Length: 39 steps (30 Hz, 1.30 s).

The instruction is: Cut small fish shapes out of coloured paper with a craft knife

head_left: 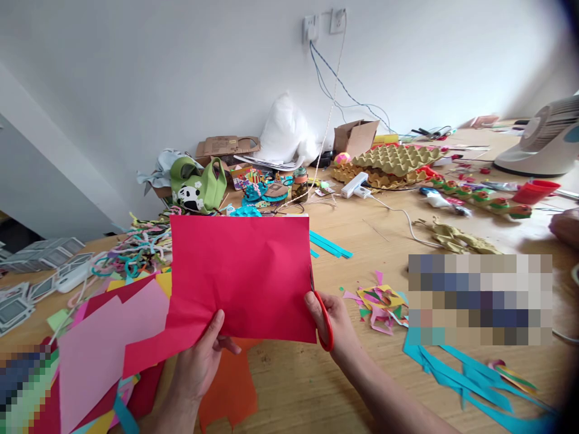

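Observation:
A large sheet of red paper is held up above the table, facing me. My left hand grips its lower edge, thumb in front and fingers behind. My right hand is closed round the red-handled scissors, at the sheet's right edge. Their dark blades point upward along that edge, partly hidden by the paper. Below the sheet lies a piece of orange paper. Pink paper and other coloured sheets are piled beside my left hand.
Paper scraps and blue paper strips lie at the right. Farther back are egg trays, a power strip, a green panda bag and a white fan. Another person's hand shows at the right edge.

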Motion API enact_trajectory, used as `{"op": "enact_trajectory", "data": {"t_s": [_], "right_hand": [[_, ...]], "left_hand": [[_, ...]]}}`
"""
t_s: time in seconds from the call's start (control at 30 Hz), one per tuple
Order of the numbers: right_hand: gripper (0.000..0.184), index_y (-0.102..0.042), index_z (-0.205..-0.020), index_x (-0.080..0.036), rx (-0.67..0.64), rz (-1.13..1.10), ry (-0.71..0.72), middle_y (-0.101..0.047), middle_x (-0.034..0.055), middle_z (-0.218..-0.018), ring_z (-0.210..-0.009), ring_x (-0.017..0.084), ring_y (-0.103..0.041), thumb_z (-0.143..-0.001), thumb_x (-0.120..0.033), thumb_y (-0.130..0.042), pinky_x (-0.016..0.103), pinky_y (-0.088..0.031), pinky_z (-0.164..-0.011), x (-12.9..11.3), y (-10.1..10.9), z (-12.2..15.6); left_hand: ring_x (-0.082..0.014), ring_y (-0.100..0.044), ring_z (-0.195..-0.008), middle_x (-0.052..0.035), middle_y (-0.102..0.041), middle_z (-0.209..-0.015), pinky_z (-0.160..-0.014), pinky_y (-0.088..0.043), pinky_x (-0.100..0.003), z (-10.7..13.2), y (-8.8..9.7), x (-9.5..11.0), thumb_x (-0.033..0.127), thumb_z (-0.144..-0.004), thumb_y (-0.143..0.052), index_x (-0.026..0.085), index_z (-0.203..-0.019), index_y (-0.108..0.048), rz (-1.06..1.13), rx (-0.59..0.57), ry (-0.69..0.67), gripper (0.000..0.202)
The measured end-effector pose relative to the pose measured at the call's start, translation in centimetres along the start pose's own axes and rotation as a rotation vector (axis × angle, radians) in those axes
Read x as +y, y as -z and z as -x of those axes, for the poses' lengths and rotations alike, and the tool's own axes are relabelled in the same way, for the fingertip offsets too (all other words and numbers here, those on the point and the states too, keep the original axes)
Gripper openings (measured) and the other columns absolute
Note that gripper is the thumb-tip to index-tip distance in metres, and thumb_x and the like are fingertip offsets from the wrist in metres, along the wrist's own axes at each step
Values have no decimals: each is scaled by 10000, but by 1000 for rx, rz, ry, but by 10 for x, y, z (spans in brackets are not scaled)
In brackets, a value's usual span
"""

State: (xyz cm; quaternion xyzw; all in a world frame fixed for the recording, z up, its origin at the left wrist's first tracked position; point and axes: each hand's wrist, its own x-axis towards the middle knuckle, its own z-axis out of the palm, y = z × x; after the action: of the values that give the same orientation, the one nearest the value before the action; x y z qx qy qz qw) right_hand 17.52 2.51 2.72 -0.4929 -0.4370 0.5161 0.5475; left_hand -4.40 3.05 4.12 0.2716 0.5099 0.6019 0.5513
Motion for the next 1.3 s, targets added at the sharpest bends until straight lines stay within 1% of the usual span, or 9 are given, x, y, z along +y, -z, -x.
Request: {"op": "enact_trajectory", "data": {"t_s": [0.23,0.47,0.57,0.77,0.87,1.0,1.1,1.3], "right_hand": [[519,-418,-559,-197,-3,-39,-11,-350,-45,-516,-479,75,-273,-748,-627,-639,218,-213,-448,3,0,1],[500,-438,-550,-190,23,-57,-11,-364,-40,-512,-470,72,-283,-759,-591,-653,220,-201,-439,2,0,3],[503,-449,-550,-189,28,-66,-21,-375,-38,-511,-469,74,-287,-750,-601,-657,220,-207,-437,2,-1,3],[536,-479,-537,-174,53,-108,-47,-399,-32,-499,-468,76,-302,-701,-640,-687,218,-227,-439,3,-2,3],[528,-506,-551,-166,48,-134,-65,-437,-19,-508,-473,85,-339,-715,-635,-685,221,-238,-444,5,-2,3],[523,-512,-556,-163,30,-125,-58,-451,-17,-508,-463,80,-334,-740,-627,-671,221,-225,-441,5,-1,3],[518,-533,-578,-159,9,-117,-54,-472,-15,-513,-465,82,-353,-750,-631,-658,215,-238,-443,3,0,3],[551,-502,-558,-177,40,-103,-60,-507,-8,-484,-453,102,-405,-701,-684,-665,218,-273,-437,-1,0,2]], "left_hand": [[-118,-574,-487,40,-665,-722,-346,-525,-243,1,0,0,301,-484,-927,165,-851,-636,-18,-25,-1,487],[-118,-585,-488,50,-659,-719,-342,-521,-235,1,-2,0,289,-475,-925,174,-847,-635,-13,-10,-7,486],[-122,-588,-496,50,-659,-719,-341,-520,-234,0,-3,1,297,-476,-923,176,-859,-637,-18,-13,-11,493],[-117,-566,-474,50,-646,-675,-337,-521,-242,1,-2,0,311,-470,-925,168,-815,-629,-35,-17,0,476],[-123,-580,-492,50,-650,-694,-336,-517,-238,2,-1,-1,307,-477,-924,172,-827,-631,-28,-20,-5,475],[-115,-574,-489,50,-654,-712,-343,-519,-237,1,-1,-1,303,-490,-921,174,-820,-629,-22,-26,-7,459],[-128,-589,-509,48,-660,-727,-338,-514,-238,0,-1,-1,302,-488,-921,178,-828,-632,-22,-25,-12,463],[-140,-605,-509,37,-670,-735,-349,-515,-248,1,-1,-1,296,-504,-911,179,-838,-642,-39,-37,4,444]]}}
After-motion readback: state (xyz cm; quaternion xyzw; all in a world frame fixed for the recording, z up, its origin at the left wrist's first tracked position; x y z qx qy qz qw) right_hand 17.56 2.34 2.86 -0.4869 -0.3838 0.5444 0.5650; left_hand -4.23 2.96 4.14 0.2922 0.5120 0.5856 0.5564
